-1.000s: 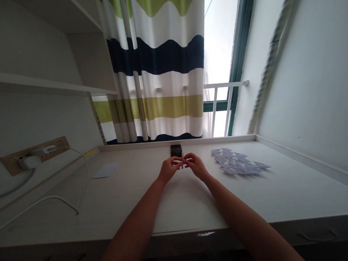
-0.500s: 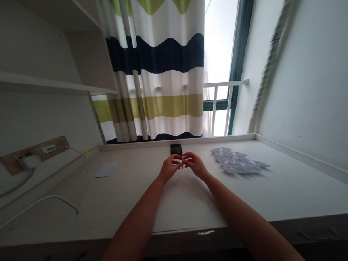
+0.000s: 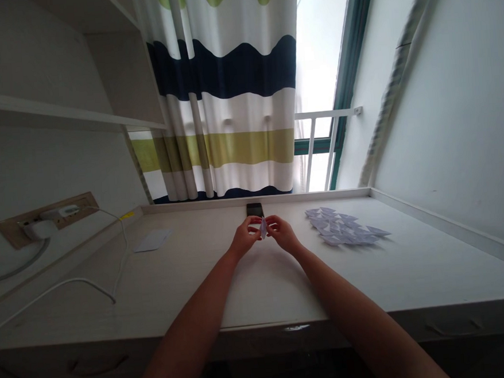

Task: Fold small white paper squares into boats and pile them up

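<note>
A small piece of folded white paper (image 3: 263,228) is held up between my two hands, above the middle of the desk. My left hand (image 3: 244,235) pinches it from the left side. From the other side my right hand (image 3: 282,233) has its fingertips closed on the same paper. Just behind the hands lies a dark phone (image 3: 254,210), its near end partly covered by the fingers. To the right, several folded white paper pieces (image 3: 343,228) with pointed ends lie in an overlapping pile.
A flat stack of white paper (image 3: 152,240) lies on the left of the desk (image 3: 190,297). A white cable (image 3: 86,279) runs across the left side from chargers in a wall socket (image 3: 47,219). Raised edging borders the desk's back, before a striped curtain (image 3: 229,110).
The folded paper between my hands has turned from edge-on to show more of its face, and looks wider. The camera view has tipped slightly downward.
</note>
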A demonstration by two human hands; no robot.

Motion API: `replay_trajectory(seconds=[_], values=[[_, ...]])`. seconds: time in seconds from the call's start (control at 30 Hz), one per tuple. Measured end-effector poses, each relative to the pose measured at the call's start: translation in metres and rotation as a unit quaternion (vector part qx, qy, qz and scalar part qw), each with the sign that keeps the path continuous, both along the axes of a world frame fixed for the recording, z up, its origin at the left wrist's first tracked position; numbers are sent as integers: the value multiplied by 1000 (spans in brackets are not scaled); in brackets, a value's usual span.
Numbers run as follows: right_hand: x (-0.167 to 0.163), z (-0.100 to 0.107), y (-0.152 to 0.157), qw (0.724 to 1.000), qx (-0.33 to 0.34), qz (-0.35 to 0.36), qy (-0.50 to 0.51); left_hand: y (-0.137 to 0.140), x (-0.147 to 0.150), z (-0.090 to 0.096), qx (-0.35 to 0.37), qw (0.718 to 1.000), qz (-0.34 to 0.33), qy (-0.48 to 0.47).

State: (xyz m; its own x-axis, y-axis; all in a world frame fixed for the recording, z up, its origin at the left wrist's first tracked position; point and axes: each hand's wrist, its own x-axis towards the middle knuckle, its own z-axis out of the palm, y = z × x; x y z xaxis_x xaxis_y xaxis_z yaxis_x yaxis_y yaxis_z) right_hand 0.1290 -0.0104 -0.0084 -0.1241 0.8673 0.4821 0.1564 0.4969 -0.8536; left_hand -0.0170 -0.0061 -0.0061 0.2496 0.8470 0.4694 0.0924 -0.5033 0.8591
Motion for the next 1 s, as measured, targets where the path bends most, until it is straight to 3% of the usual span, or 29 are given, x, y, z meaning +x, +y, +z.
replay_trajectory(seconds=[0.2,0.67,1.0], values=[[-3,-4,1,997,43,-57,-27,0,2,-2,4,1000,-22,7],[-6,2,-8,982,43,-151,-103,-5,11,-3,-15,999,-41,-4],[-3,0,-6,980,37,-158,-116,-10,14,0,-31,999,-31,-10]])
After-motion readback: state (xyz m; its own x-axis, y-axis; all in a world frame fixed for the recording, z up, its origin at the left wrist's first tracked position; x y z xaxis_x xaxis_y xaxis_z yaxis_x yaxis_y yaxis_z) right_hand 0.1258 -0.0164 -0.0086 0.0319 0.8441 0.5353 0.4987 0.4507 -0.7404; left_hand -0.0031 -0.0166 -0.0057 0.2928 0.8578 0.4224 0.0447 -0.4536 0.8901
